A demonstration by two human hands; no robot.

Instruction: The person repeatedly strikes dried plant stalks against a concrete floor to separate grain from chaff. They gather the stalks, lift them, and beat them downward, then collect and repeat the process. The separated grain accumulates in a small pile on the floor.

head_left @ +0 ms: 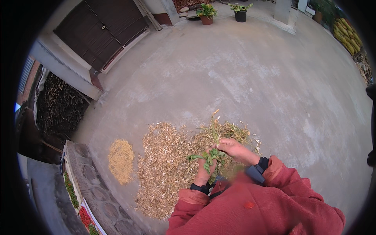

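Observation:
Over the pods, my left hand (204, 167) is closed round a leafy green plant (210, 156), its broad leaves hanging over the fingers. My right hand (234, 148) meets it from the right, fingers pinched on the plant's stalk, which sticks up away from me. Below and to the left spreads a wide heap of dry, pale bean pods (162, 164). Beyond my right hand lie loose green and straw-coloured stalks (237, 132). A small oval pile of yellowish beans or grains (121, 161) sits apart at the left; their exact kind is too small to tell.
A low stone-faced wall (98, 184) runs along the left, with red and green items (84, 215) beyond it. A dark double door (102, 31) stands far left. Two potted plants (206, 15) are at the back. Yellow cobs (346, 36) are stacked far right on the concrete floor's edge.

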